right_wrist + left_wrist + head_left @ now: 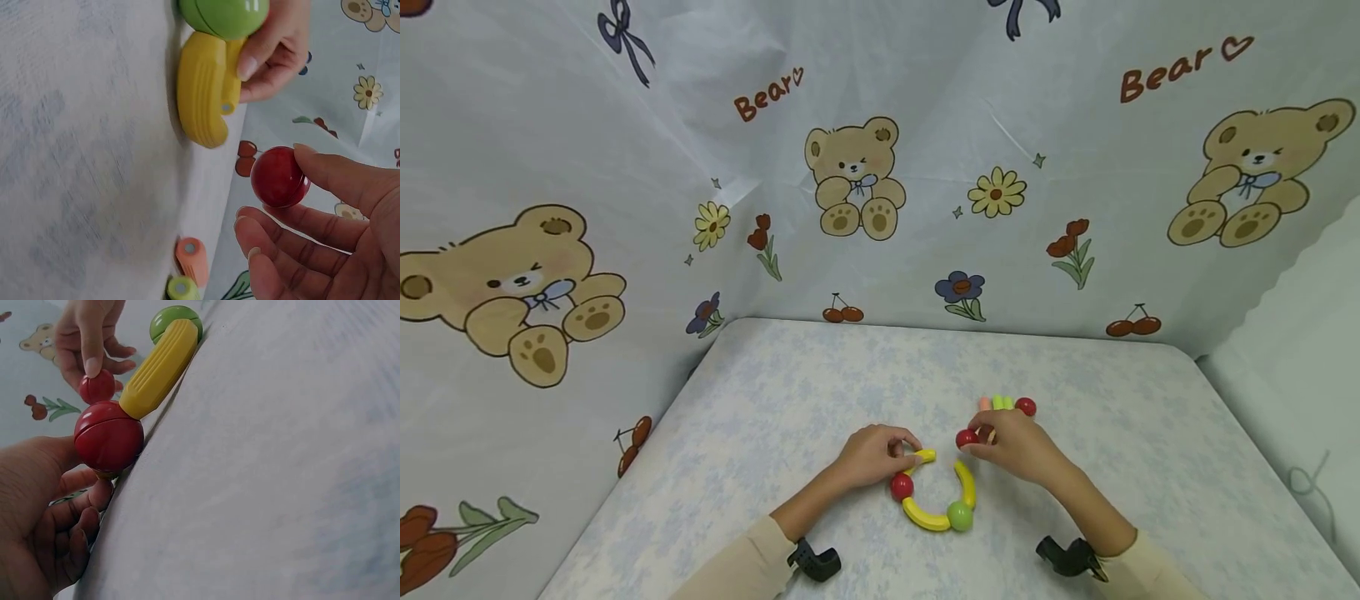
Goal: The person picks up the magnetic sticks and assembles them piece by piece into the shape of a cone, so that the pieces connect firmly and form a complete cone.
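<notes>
My left hand (874, 454) pinches a yellow curved rod (928, 456) at the far left of an unclosed ring on the table. The ring also holds a red ball (902, 487), a second yellow curved rod (927, 517), a green ball (959, 516) and a third yellow curved rod (967, 485), joined end to end. Between thumb and fingers, my right hand (1021, 446) holds another red ball (280, 177), above the ring's gap and apart from both rod ends. A grey disc shows on a yellow rod's end (226, 108) in the right wrist view.
Beyond my right hand lie a pink rod (985, 404), light green rods (1002, 402) and a red ball (1026, 407), partly hidden by the hand. A bear-print sheet (925, 250) hangs behind the pale patterned table (820, 367). Each wrist wears a black camera mount (815, 561).
</notes>
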